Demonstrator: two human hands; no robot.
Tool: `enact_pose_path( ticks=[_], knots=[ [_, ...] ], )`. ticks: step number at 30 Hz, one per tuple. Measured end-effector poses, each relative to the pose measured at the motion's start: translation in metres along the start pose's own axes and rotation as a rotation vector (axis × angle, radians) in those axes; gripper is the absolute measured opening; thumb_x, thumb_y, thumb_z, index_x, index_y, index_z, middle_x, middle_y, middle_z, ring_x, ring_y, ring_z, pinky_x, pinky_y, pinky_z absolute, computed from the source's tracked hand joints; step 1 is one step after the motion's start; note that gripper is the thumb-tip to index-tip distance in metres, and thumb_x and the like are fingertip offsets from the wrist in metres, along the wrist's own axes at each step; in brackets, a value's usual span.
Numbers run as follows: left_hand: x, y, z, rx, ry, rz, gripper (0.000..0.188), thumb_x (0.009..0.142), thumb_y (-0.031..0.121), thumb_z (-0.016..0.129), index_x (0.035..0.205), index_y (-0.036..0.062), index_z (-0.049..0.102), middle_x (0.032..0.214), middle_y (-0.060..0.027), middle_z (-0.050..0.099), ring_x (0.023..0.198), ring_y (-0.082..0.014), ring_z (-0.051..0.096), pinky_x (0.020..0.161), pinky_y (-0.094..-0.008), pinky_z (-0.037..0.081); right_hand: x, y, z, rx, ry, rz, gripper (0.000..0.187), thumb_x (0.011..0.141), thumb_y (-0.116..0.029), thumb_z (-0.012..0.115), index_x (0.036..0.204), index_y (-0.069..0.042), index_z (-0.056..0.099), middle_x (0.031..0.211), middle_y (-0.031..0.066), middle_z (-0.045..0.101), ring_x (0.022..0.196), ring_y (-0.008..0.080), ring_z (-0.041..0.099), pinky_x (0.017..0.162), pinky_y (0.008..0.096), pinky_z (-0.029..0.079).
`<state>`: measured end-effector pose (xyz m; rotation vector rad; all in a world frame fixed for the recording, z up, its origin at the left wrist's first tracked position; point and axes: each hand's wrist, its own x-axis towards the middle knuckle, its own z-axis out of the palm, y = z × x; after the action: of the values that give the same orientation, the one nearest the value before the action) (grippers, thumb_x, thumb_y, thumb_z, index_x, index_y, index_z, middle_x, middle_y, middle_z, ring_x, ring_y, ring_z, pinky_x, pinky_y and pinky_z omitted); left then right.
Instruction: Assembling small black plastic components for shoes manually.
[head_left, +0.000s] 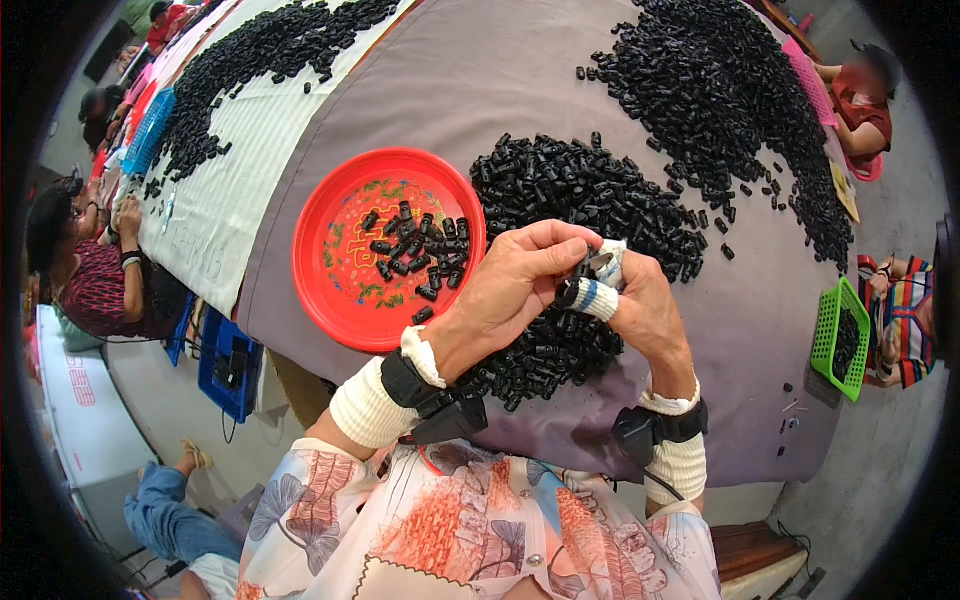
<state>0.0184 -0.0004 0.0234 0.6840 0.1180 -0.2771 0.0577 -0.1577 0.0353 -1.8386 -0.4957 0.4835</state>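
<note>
Right, a small black plastic clip (578, 283) sits pinched between both hands, held up just above the near pile of black clips (575, 215) on the grey-mauve tablecloth (480, 70). The left hand (510, 290) curls its fingertips narrowly onto the piece from the left; the right hand (640, 305), fingers wrapped in white and blue tape, closes on it from the other side. This reads as the fitting step: two halves being pressed or snapped together, though the join itself is too small to make out. The next move looks to call for a firm squeeze with the parts kept square, then a short carry left to the red plate (345, 300), where a handful of black pieces (415, 250) already lies. Farther off, bigger heaps of black clips (720, 90) spread over the table, and a green basket (838, 335) stands at the right edge.
</note>
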Motion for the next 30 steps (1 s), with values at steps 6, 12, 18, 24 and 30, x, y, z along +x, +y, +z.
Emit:
enact_pose_path(
  ticks=[6, 12, 18, 24, 30],
  knots=[
    [0.000, 0.000, 0.001, -0.015, -0.023, 0.010, 0.017, 0.088, 0.012, 0.055, 0.100, 0.0004, 0.060, 0.094, -0.0052, 0.062, 0.085, -0.0109, 0.058, 0.078, -0.0262, 0.047, 0.002, 0.001, -0.003, -0.007, -0.002, -0.030, 0.039, 0.068, -0.033, 0.076, 0.085, -0.002, 0.061, 0.065, -0.0002, 0.054, 0.058, 0.0088, 0.047, 0.053, 0.0258, 0.039],
    [-0.002, 0.001, 0.000, 0.029, 0.002, 0.015, 0.017, 0.087, 0.011, 0.056, 0.099, 0.0001, 0.060, 0.094, -0.0055, 0.062, 0.085, -0.0114, 0.058, 0.078, -0.0258, 0.047, 0.001, -0.002, -0.002, -0.017, -0.034, -0.009, 0.039, 0.068, -0.033, 0.076, 0.084, -0.001, 0.062, 0.064, 0.0004, 0.053, 0.058, 0.0095, 0.047, 0.053, 0.0266, 0.039],
    [-0.001, -0.001, 0.002, 0.046, 0.016, 0.012, 0.014, 0.088, 0.011, 0.056, 0.096, 0.0011, 0.060, 0.090, -0.0026, 0.060, 0.079, -0.0075, 0.057, 0.070, -0.0211, 0.047, 0.000, 0.001, -0.003, -0.032, -0.057, 0.022, 0.036, 0.070, -0.032, 0.074, 0.083, -0.001, 0.062, 0.064, 0.0016, 0.054, 0.058, 0.0095, 0.047, 0.053, 0.0270, 0.039],
    [-0.002, -0.001, 0.000, 0.069, -0.002, 0.006, 0.016, 0.087, 0.012, 0.056, 0.097, 0.0003, 0.061, 0.091, -0.0052, 0.062, 0.083, -0.0107, 0.058, 0.076, -0.0252, 0.047, -0.001, -0.004, -0.004, -0.139, -0.074, -0.039, 0.035, 0.073, -0.032, 0.071, 0.082, 0.000, 0.061, 0.064, 0.0057, 0.056, 0.056, 0.0105, 0.047, 0.052, 0.0283, 0.039],
    [0.000, -0.004, -0.004, -0.048, -0.008, 0.002, 0.019, 0.088, 0.013, 0.056, 0.102, 0.0002, 0.059, 0.093, -0.0058, 0.062, 0.083, -0.0115, 0.058, 0.077, -0.0262, 0.048, -0.002, -0.004, -0.001, -0.113, -0.007, -0.046, 0.031, 0.070, -0.027, 0.075, 0.080, -0.001, 0.061, 0.061, 0.0026, 0.054, 0.055, 0.0086, 0.045, 0.051, 0.0261, 0.039]
  ],
)
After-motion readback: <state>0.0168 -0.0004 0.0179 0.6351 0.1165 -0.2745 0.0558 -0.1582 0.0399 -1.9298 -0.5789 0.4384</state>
